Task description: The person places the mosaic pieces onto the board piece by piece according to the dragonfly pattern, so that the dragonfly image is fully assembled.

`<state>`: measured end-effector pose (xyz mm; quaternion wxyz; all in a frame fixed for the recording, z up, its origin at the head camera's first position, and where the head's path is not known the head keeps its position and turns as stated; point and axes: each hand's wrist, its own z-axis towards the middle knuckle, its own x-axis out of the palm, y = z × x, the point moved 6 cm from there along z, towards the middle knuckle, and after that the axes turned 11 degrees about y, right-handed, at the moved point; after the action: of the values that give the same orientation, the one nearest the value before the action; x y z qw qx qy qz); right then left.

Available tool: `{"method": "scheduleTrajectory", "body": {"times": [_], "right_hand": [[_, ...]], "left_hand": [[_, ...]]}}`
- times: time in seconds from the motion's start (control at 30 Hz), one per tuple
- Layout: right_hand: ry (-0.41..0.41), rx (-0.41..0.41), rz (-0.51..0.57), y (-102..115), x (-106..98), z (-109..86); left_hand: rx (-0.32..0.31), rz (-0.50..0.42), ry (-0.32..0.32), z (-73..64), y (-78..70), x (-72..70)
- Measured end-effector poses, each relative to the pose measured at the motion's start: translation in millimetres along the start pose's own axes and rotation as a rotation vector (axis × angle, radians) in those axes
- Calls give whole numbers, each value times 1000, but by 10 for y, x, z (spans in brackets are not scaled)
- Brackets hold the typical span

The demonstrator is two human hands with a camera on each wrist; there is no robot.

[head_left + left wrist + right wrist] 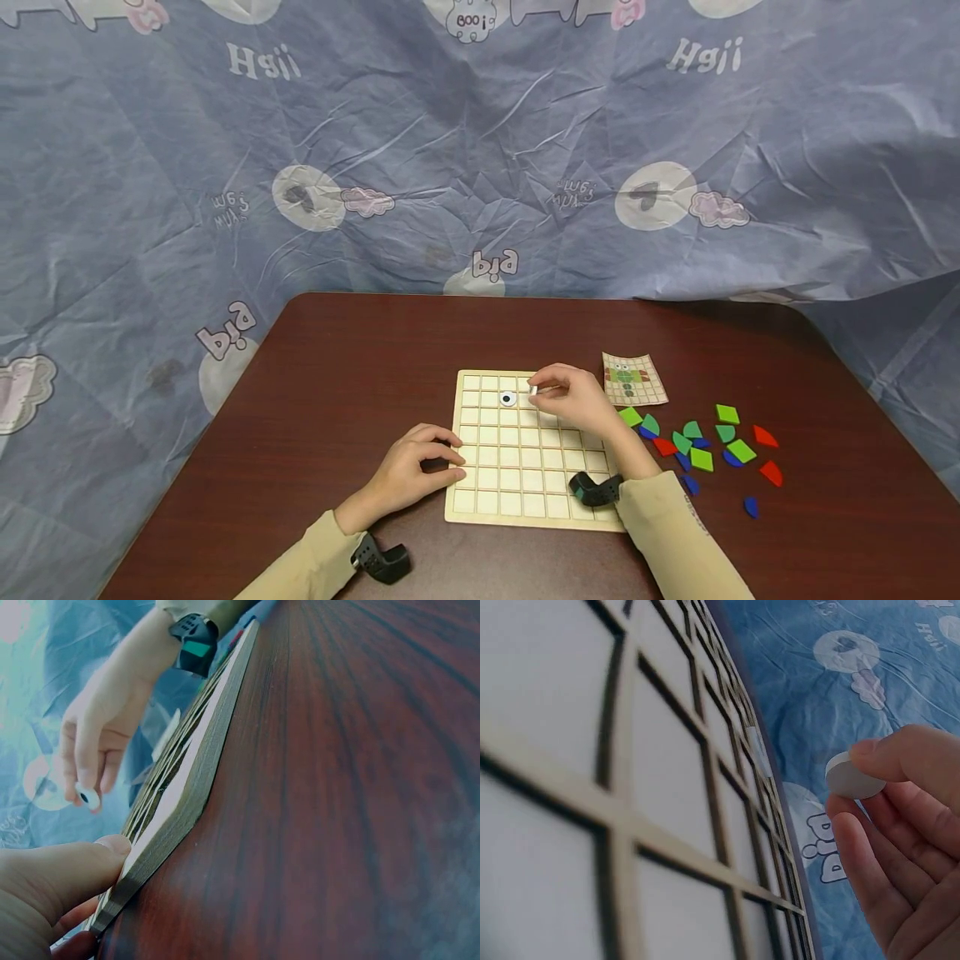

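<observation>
A square wooden grid board (510, 458) lies on the table. My left hand (412, 467) rests at its left edge with the fingers spread; the left wrist view shows the thumb (105, 859) right at the rim. Over the board's upper part, my right hand (573, 400) pinches a white round eye piece (851, 778) between thumb and fingers. Its black pupil shows in the left wrist view, while the right wrist view has its plain white side. Another eye piece (507, 399) lies face up in the upper part of the board, just left of the pinched one.
A pattern card (633, 380) showing a green and red figure lies beyond the board's upper right. Right of the board are scattered green squares (702, 459), red wedges (771, 473), and blue and teal pieces (751, 507). A printed cloth (450, 167) hangs behind the table.
</observation>
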<state>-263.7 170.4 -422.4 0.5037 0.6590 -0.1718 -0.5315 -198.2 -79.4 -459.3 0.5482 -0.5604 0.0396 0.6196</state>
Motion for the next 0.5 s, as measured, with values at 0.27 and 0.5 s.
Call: {"method": "scheduleTrajectory", "body": {"times": [0.27, 0.5], "right_hand": [[18, 81, 42, -122, 78, 23], [25, 118, 11, -209, 105, 22]], "left_hand": [[-3, 4, 4, 2, 2, 4], [-7, -7, 8, 0, -18, -9]]}}
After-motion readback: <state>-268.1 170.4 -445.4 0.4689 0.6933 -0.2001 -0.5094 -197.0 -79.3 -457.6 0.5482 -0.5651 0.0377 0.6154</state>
